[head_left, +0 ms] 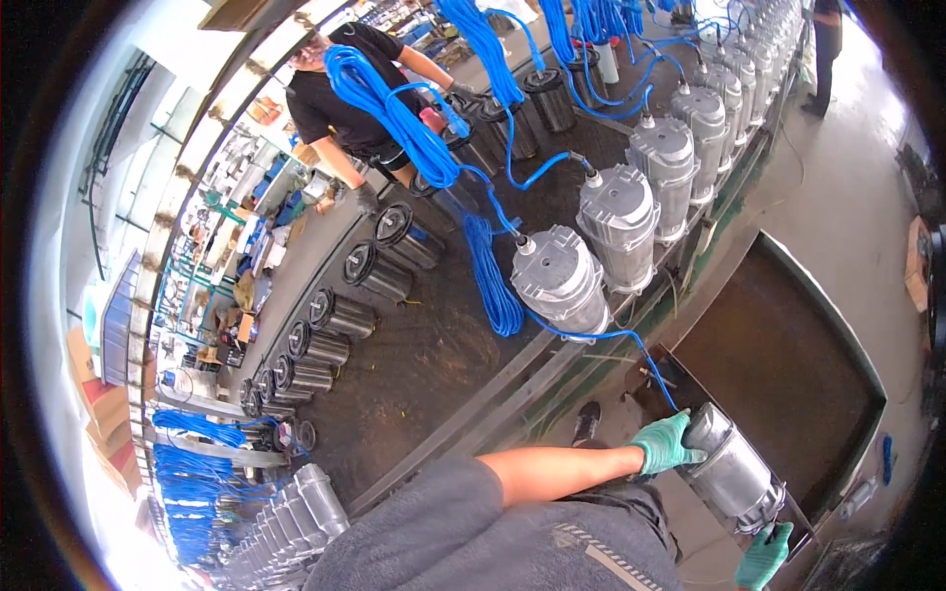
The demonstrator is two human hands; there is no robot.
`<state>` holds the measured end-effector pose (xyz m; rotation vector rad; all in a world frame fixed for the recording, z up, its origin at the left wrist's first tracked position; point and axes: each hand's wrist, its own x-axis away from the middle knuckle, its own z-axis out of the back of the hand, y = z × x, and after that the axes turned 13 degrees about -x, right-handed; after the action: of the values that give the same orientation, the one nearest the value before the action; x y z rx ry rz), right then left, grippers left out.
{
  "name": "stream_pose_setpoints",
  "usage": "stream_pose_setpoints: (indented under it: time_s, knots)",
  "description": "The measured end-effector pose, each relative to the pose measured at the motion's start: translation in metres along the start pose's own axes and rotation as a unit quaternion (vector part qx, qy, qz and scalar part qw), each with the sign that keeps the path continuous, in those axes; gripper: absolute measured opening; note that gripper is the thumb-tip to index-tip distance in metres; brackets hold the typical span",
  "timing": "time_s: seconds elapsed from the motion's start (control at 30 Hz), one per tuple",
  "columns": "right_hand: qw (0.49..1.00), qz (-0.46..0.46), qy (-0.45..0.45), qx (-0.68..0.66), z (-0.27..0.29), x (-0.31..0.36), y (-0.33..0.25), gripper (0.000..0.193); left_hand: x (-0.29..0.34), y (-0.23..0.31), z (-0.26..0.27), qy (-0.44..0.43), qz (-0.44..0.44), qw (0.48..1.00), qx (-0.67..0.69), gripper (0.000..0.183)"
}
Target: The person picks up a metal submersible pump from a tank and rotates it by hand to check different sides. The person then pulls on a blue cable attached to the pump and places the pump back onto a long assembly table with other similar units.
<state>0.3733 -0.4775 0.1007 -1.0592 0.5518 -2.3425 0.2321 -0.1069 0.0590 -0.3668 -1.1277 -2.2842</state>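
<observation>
Shiny silver metal cylinder (pixel 731 471), on its side, beside brown tray (pixel 788 369)

- So the floor (pixel 857 177) on the right is plain smooth grey, with bright glare washing it out toward the top right.
- Long dark surface (pixel 424 374) through the middle, pretty scuffed, brownish stains, metal rails (pixel 443 448) along the near edge.
- Crammed shelves (pixel 212 286) with green frames off to the left, honestly kinda messy.
- Pale wall (pixel 61 256) on the far left, bent by the lens.
- Lower left corner's blown out white.
</observation>
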Motion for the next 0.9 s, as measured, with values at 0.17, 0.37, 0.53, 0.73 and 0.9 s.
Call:
stream_pose_setpoints:
  time_s: [0.17, 0.37, 0.53, 0.73, 0.9]
  knots:
    - [0.951, -0.053, 0.248, -0.178, 0.025, 0.030, -0.083, 0.046, 0.007, -0.012, -0.017, 0.055, 0.001, 0.998, -0.005, 0.100]
    - [0.915, -0.065, 0.345, -0.200, -0.006, 0.045, 0.078, 0.038, 0.014, -0.010, -0.013, 0.008, 0.007, 1.000, 0.009, 0.101]
    - [0.934, 0.005, 0.284, -0.216, -0.027, 0.057, 0.129, 0.038, 0.027, 0.005, 0.012, -0.022, 0.014, 1.000, 0.004, 0.100]
    - [0.895, -0.181, 0.322, -0.249, -0.011, 0.042, 0.129, 0.050, 0.023, 0.027, 0.026, -0.057, -0.017, 0.991, -0.119, 0.057]
    - [0.875, -0.264, 0.393, -0.099, 0.013, 0.026, 0.159, 0.056, 0.008, -0.002, -0.011, 0.022, 0.028, 0.998, -0.059, 0.081]
